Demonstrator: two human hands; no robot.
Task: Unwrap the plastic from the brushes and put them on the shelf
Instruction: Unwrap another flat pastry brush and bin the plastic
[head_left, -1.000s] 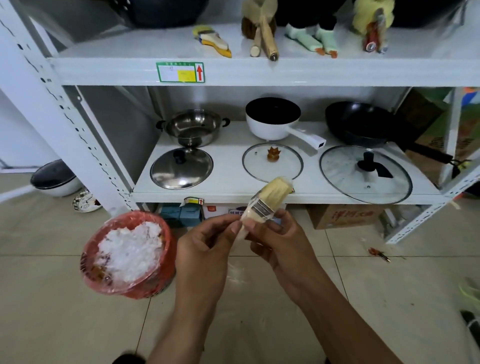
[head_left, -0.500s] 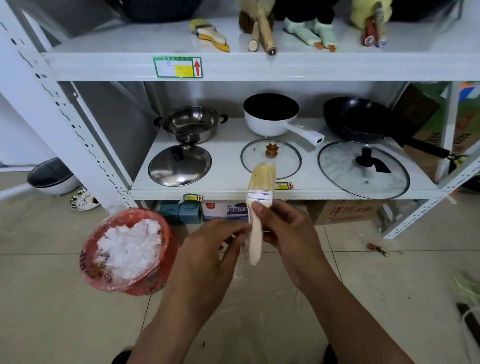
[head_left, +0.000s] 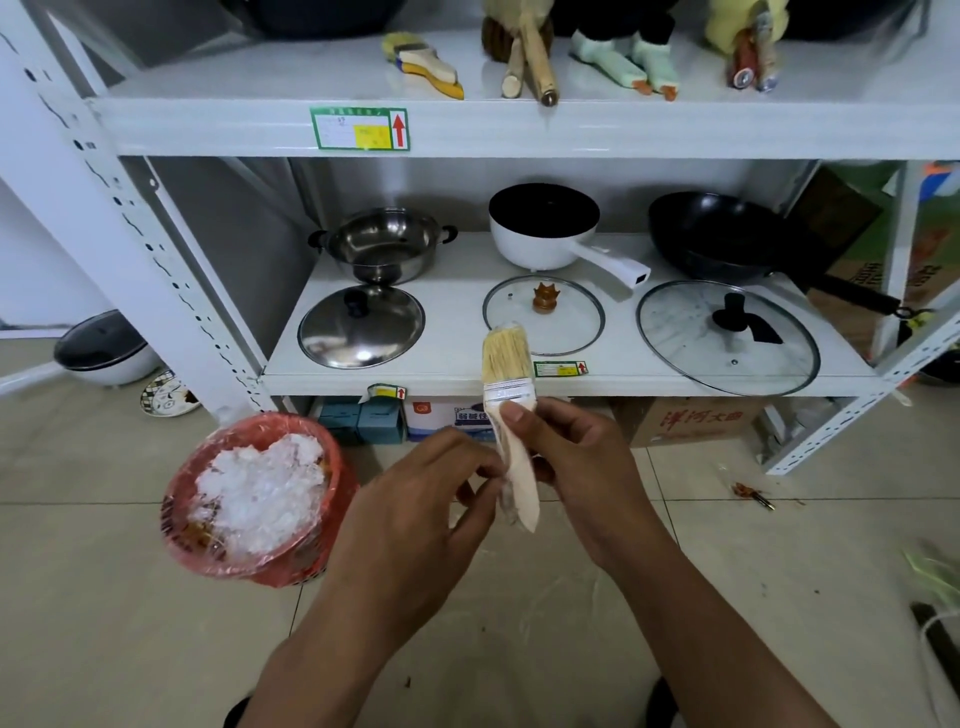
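Shelf: steel pot, saucepan, wok, lids.

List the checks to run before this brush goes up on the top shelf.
1. Right hand grips the brush near the ferrule: ok.
2. Left hand pinches the plastic beside the handle: ok.
3. Plastic fully off the brush: not ok; film clings along the handle.
4. Bristles free of film: cannot tell.
5. Bare spot on the top shelf, left of the yellow-handled brush: ok.
6. Red basket for discarded wrap stands beside the left hand: ok.
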